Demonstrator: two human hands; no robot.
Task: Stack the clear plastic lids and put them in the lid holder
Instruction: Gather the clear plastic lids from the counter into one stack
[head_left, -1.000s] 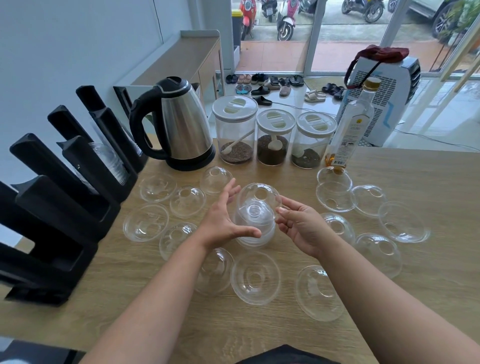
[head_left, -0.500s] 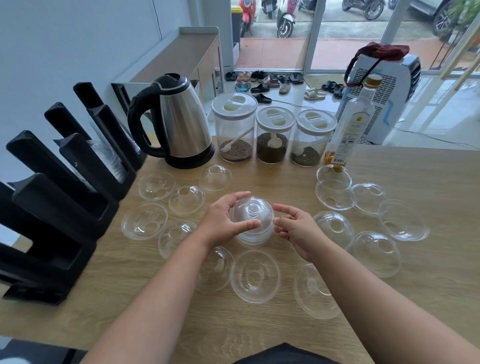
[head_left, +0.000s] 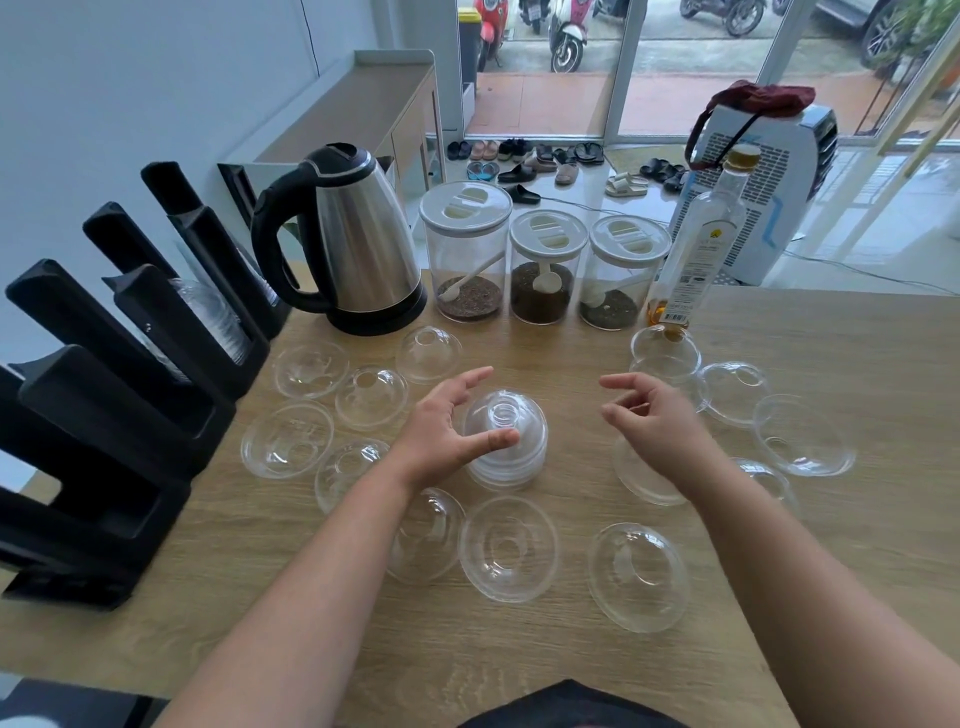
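Observation:
A short stack of clear dome lids (head_left: 506, 441) sits dome-up on the wooden table (head_left: 519, 649) at the centre. My left hand (head_left: 449, 426) curves around its left side, thumb against the front, fingers spread. My right hand (head_left: 649, 415) hovers to the right of the stack, fingers loosely curled, holding nothing. Several loose clear lids lie around, such as a lid (head_left: 508, 548) near me and another lid (head_left: 638, 576) to its right. The black lid holder (head_left: 119, 384) stands along the left edge, with clear lids in its far slots.
A steel kettle (head_left: 358, 249) stands at the back left. Three jars (head_left: 545, 265) with white tops and a glass bottle (head_left: 696, 249) line the far edge. More loose lids (head_left: 802, 441) lie at the right.
The top lid was pressed down onto the stack. My right hand has let go and drawn away to the right; my left hand has loosened and opened beside the stack.

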